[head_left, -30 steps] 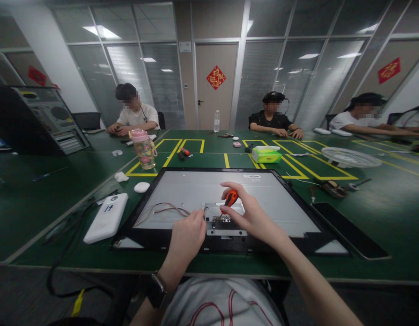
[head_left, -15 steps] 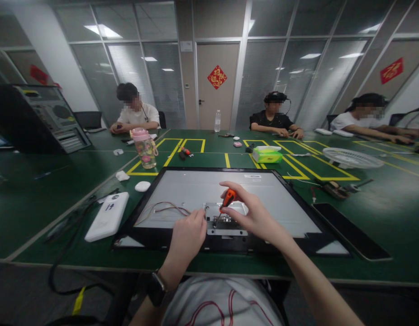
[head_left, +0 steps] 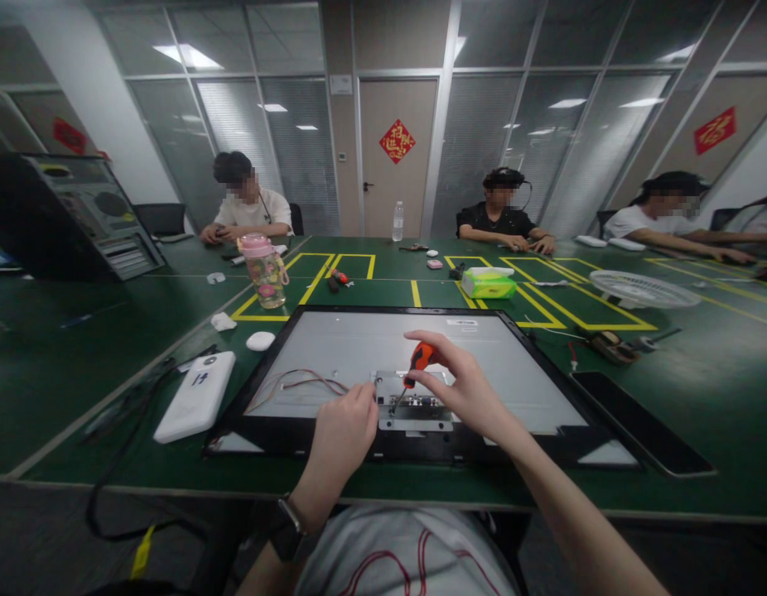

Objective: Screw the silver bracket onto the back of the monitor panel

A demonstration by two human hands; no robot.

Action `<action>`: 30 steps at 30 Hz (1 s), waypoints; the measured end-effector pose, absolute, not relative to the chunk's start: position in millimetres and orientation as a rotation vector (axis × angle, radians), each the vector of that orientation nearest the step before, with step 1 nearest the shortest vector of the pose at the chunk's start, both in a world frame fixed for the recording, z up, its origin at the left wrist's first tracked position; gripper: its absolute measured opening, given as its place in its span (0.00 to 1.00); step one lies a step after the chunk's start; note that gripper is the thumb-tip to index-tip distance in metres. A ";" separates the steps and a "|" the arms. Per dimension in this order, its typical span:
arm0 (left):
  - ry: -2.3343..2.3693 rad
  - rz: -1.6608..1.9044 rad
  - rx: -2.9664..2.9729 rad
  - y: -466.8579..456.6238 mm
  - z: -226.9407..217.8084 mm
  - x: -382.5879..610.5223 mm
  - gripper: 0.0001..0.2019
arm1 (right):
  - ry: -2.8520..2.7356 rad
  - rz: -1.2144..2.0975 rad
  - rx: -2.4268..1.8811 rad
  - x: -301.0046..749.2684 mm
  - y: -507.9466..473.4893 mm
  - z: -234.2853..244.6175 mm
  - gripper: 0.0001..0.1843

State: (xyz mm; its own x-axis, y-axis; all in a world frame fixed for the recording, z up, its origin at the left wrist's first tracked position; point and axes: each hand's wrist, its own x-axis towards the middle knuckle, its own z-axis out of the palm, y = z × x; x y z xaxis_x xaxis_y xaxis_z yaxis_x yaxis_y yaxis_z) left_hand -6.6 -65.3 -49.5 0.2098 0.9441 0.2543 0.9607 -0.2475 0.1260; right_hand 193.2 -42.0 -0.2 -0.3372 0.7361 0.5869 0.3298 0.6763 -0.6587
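Observation:
A flat display panel [head_left: 321, 341] with a black frame lies face down or opened in front of me, its grey-white metal surface upward. Near its front edge sits a metal bracket [head_left: 414, 425] with a small circuit board [head_left: 421, 402]. My right hand [head_left: 461, 382] grips an orange-and-black screwdriver [head_left: 422, 356], tilted, its tip down at the left part of the bracket. My left hand [head_left: 346, 426] is closed at the bracket's left edge; what its fingertips pinch, if anything, is hidden. Thin wires [head_left: 309, 377] run leftward from beside it across the panel.
Left of the panel lie a white power bank [head_left: 195, 397], a white round case [head_left: 260, 341] and a pink-lidged bottle [head_left: 263, 273]. To the right are a black phone [head_left: 641, 422] and a tape measure [head_left: 613, 348]. A green tissue pack [head_left: 489, 283] stands behind. Several people sit across the table.
The screwdriver's handle has tilted slightly and my right fingers have shifted around it. Its tip stays at the bracket's left part. My left hand looks unmoved.

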 end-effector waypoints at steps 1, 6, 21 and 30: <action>-1.887 -0.434 -2.398 -65.1 -49.5 -6.5 0.11 | -1.907 0.533 -0.830 193.1 -40.8 -1.3 0.21; -1.888 -0.420 -2.400 -64.7 -48.6 -6.0 0.11 | -1.778 0.771 -0.695 195.6 -43.2 -7.9 0.25; -1.887 -0.445 -2.409 -64.3 -52.5 -8.3 0.10 | -1.139 0.488 -0.971 235.4 -46.8 -32.9 0.26; -1.877 -0.450 -2.412 -64.8 -51.5 -7.1 0.11 | -1.241 0.396 -1.012 234.6 -44.4 -39.1 0.25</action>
